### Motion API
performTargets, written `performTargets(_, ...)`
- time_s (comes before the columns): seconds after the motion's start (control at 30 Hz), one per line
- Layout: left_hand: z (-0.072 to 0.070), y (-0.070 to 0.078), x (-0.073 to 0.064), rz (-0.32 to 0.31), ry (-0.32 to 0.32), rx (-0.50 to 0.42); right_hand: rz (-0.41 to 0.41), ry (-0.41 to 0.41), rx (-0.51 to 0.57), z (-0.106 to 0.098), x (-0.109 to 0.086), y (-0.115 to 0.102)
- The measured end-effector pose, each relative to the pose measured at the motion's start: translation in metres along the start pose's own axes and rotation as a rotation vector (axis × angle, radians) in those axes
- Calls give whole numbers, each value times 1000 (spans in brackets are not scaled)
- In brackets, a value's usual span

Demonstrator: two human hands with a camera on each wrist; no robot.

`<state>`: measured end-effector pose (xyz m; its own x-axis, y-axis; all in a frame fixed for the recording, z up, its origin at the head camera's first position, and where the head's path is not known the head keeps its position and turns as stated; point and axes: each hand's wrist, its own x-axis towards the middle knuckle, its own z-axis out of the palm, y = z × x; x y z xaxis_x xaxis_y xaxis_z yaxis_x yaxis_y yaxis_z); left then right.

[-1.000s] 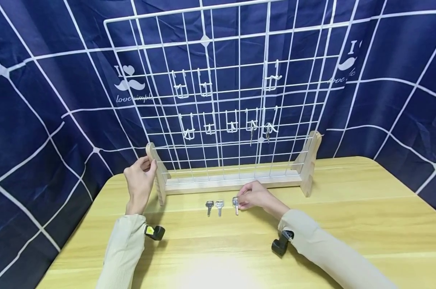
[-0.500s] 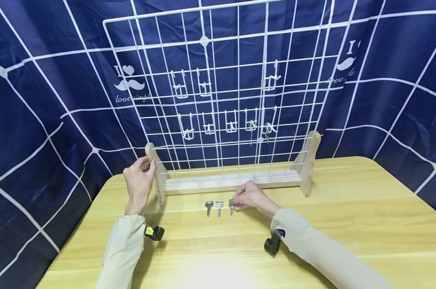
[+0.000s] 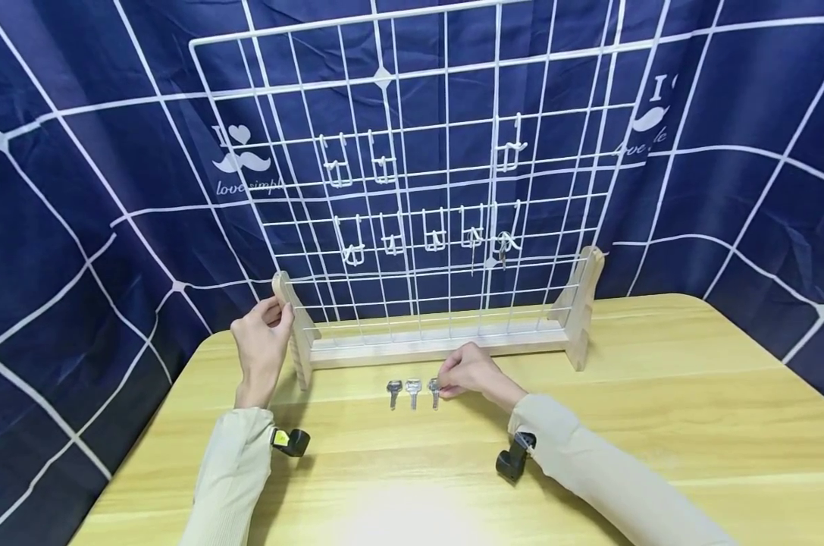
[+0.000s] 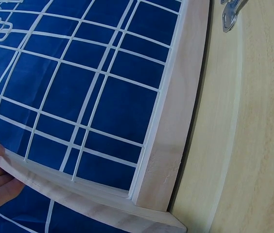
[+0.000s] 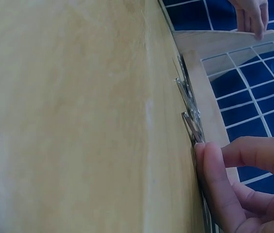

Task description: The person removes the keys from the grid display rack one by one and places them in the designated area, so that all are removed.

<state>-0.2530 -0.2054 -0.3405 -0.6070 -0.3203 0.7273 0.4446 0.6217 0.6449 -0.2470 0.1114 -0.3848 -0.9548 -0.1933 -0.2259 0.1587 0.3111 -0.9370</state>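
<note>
Currently: right hand [image 3: 476, 371] pinches right key [image 3: 433, 387], finger to thumb, at table [image 3: 657, 425] before stand [image 3: 391, 354] | middle key [image 3: 414, 388], left key [image 3: 394, 389] just beside | left hand [image 3: 261, 345] pinches stand's upright [image 3: 300, 345] | grid [image 3: 446, 123], hooks [image 3: 435, 241] behind

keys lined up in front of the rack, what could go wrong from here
The right hand has its fingertips on the right-hand key, close beside the middle key, so a small sideways slip could knock that one askew. The left hand grips the wooden upright; a tug there might shake the hanging keys.
</note>
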Motion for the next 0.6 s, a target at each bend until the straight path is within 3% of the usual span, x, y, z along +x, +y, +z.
performTargets(0.6,0,-1,-1,3,2,4,4,-5,-8,3,-1,1)
